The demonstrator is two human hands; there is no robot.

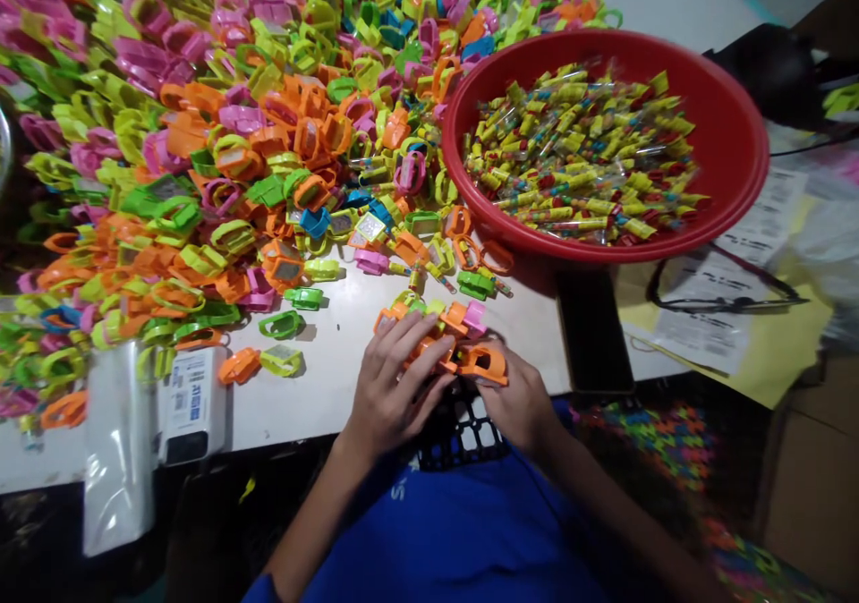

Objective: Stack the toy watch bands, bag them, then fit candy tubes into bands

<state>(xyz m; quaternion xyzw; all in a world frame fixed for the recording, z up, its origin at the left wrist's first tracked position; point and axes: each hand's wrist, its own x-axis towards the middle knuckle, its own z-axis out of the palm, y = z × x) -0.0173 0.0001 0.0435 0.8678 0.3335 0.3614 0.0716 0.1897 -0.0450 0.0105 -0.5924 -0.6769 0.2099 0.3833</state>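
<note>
At the table's front edge my left hand (397, 386) curls over a small cluster of orange, yellow and pink plastic toy watches. Close on its right, my right hand (522, 397) grips an orange toy watch (489, 363) between thumb and fingers. Just beyond the hands lies a green toy watch (475, 284). A black plastic grid (463, 433) shows below the hands, against the blue shirt. A large heap of colourful toy watches (268, 138) covers the table's left and back.
A red basin (731, 147) of yellow candy tubes (583, 156) stands at the right. Near it lie a black phone (594, 330), glasses (728, 303) and label sheets (704, 326). Clear plastic bags (119, 442) and a white box (193, 397) rest at the left front edge.
</note>
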